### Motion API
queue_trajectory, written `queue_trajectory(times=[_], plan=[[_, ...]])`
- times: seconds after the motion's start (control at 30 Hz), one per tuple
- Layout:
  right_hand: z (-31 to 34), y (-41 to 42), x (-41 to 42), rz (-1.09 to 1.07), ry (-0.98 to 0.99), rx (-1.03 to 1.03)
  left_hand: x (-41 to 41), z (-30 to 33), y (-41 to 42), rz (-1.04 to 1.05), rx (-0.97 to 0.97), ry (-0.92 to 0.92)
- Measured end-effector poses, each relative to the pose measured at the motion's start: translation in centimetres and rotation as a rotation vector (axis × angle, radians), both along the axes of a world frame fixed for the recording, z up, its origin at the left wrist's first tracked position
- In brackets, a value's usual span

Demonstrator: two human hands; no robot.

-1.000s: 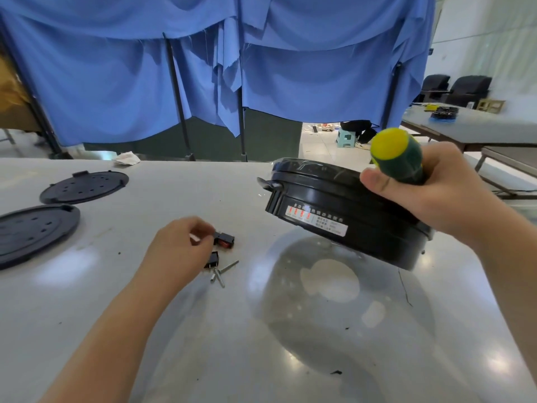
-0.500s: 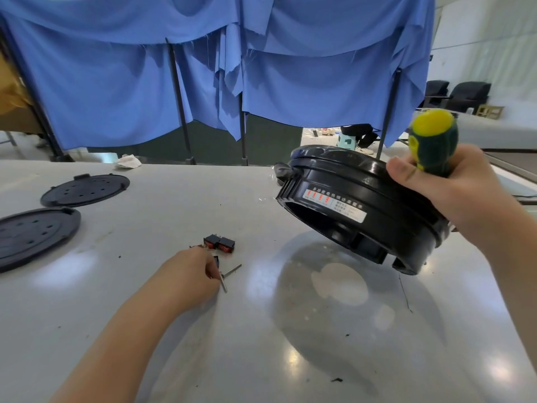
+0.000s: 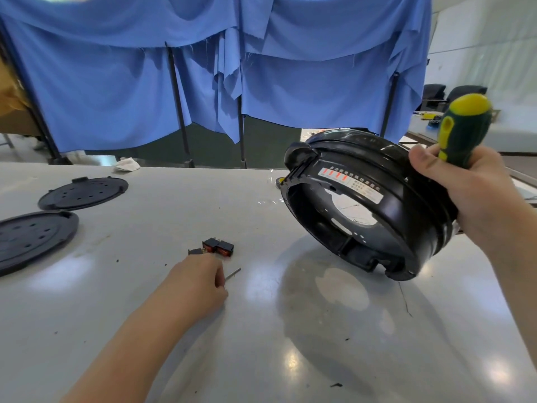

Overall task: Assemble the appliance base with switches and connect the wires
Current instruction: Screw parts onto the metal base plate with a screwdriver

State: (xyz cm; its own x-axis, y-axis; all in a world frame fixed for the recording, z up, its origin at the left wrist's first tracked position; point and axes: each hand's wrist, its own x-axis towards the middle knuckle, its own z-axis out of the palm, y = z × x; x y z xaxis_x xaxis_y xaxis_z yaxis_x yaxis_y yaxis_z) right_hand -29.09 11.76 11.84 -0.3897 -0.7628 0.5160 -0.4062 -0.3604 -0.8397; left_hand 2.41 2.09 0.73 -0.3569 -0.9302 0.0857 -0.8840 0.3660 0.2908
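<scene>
The black round appliance base (image 3: 406, 205) hangs tilted above the right side of the white table (image 3: 261, 344), its open underside turned toward me and a white label on its wall. My right hand (image 3: 465, 193) grips its rim together with a green and yellow screwdriver (image 3: 462, 126), handle pointing up. Two black rocker switches with red faces (image 3: 218, 247) lie side by side mid-table, a smaller black part (image 3: 195, 252) beside them. My left hand (image 3: 197, 283) rests just below them, fingertips pinched at the table. One screw (image 3: 233, 273) lies by those fingertips.
Two black perforated round plates (image 3: 84, 192) (image 3: 32, 237) lie at the left of the table. A crumpled white paper (image 3: 126, 164) sits at the far edge. Blue curtains (image 3: 116, 82) on black poles hang behind. Small dark specks dot the tabletop.
My right hand has lifted and tipped the base so that its open underside faces me. My left hand has moved from the switches down to the screws and closed its fingertips there.
</scene>
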Motion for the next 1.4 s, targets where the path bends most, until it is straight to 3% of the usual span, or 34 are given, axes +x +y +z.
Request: queue_trajectory(times=[0.37,0.77,0.93,1.07,1.2,1.4], plan=[[0.0,0.0,0.3,0.022,-0.107,-0.010,-1.0,1.3,1.5,-0.129,0.109,0.469],[0.0,0.1,2.0,-0.038,-0.028,0.014,-2.8,3.1,4.3,-0.147,0.229,0.914],[0.0,0.5,4.0,-0.029,0.152,-0.016,-3.7,4.2,5.3,-0.170,0.677,1.431],[-0.1,1.0,5.9,-0.037,0.278,-0.028,-4.2,4.6,5.6,-0.111,0.944,1.716],[-0.3,1.2,7.2,-0.019,0.335,-0.044,-4.1,4.8,5.7,-0.063,0.999,1.818],[-0.4,1.2,7.8,-0.014,0.359,-0.034,-4.4,4.6,5.9,-0.059,0.983,1.810]])
